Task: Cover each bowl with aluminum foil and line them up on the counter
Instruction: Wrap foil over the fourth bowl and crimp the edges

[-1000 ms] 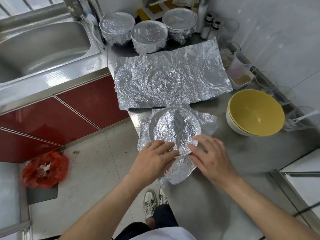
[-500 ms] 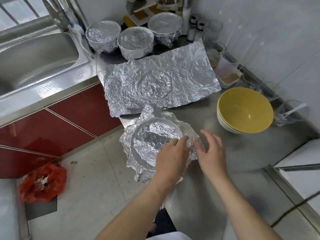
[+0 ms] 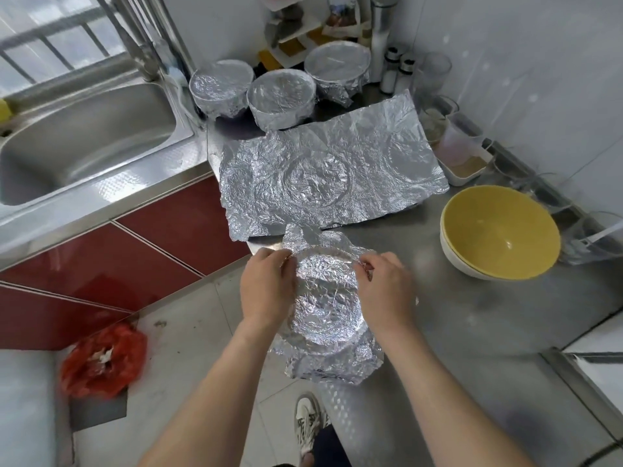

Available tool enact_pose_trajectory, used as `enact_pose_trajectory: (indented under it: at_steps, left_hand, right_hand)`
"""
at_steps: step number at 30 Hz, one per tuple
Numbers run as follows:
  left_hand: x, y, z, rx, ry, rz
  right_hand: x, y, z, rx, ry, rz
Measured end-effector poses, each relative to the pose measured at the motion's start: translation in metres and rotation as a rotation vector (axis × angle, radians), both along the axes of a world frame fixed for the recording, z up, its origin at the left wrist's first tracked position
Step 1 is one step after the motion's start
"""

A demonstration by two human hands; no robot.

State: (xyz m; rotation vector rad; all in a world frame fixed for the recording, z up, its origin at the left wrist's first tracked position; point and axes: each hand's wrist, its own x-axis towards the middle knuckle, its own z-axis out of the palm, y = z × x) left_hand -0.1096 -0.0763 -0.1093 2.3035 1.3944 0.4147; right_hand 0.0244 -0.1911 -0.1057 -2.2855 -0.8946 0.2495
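a large foil sheet [image 3: 323, 176] lies flat on the steel counter [image 3: 472, 332], between the bowl we are working on and the row at the back. its near edge touches that bowl's loose foil. behind the sheet, three wrapped bowls [image 3: 279, 97] stand side by side near the sink [image 3: 84, 139]. to our right, well apart, a stack of yellow bowls [image 3: 499, 237] sits uncovered. shakers [image 3: 391, 72] and a plastic tub [image 3: 462, 156] crowd the wall. on the floor lie a red bag [image 3: 102, 358] and one shoe [image 3: 306, 419].

the foil-covered bowl [image 3: 327, 298] sits at the counter's near left corner, between our hands. our left hand [image 3: 266, 291] curls its fingers round the foil at the left rim. our right hand [image 3: 384, 291] pinches a fold at the right rim. the foil is finely crinkled and shiny, pressed into a round dish shape, with a ragged skirt hanging loose on the near side. the bowl itself is hidden under it.
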Motion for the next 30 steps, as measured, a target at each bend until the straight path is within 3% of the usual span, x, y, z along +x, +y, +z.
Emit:
enact_pose_trajectory:
  at_steps: [6,19,27,30]
  left_hand:
    - [-0.004,-0.006,-0.003,-0.063,-0.099,-0.051]
    - [0.019,0.0,-0.006,0.099,-0.07,-0.271]
    - [0.013,-0.004,-0.014,0.112,-0.104,-0.26]
    - [0.007,-0.006,-0.015,0.116,-0.104,-0.207]
  right_hand:
    - [0.01,-0.004,0.004,-0.143,-0.007,0.015]
    - [0.01,-0.002,-0.009,-0.038,-0.045,0.072]
    - [0.007,0.001,-0.019,-0.001,-0.07,0.105]
    - [0.013,0.004,-0.015,0.013,0.021,0.187]
